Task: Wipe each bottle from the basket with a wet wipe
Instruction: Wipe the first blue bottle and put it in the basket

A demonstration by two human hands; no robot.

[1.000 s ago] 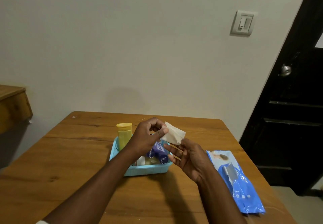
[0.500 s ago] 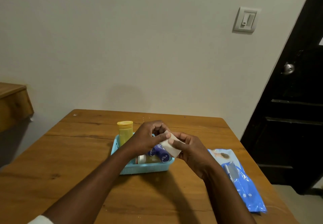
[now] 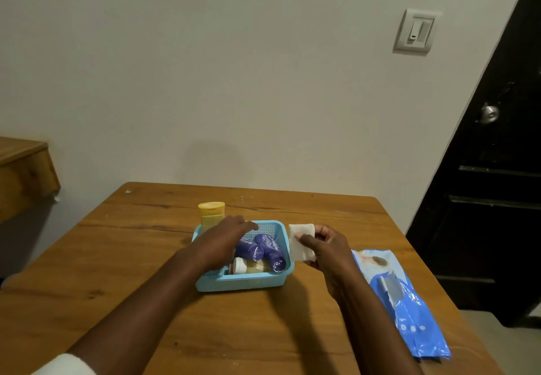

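Pale wall [image 3: 234, 82] and a dark door [image 3: 497, 184] stand behind the wooden worktop [image 3: 131, 257]; a light-blue basket [image 3: 243, 282] sits at its middle, holding two purple bottles [image 3: 268, 247] lying down, a small white-capped bottle [image 3: 248, 266] and an upright yellow tube [image 3: 211, 213] at its far left corner; the left hand [image 3: 222, 243] reaches over the basket, fingers relaxed and gripping nothing; the right hand [image 3: 325, 246], just right of the basket, pinches a folded wet wipe [image 3: 301, 243] between thumb and fingers; a blue wipes pack [image 3: 409, 310] lies near the right edge.
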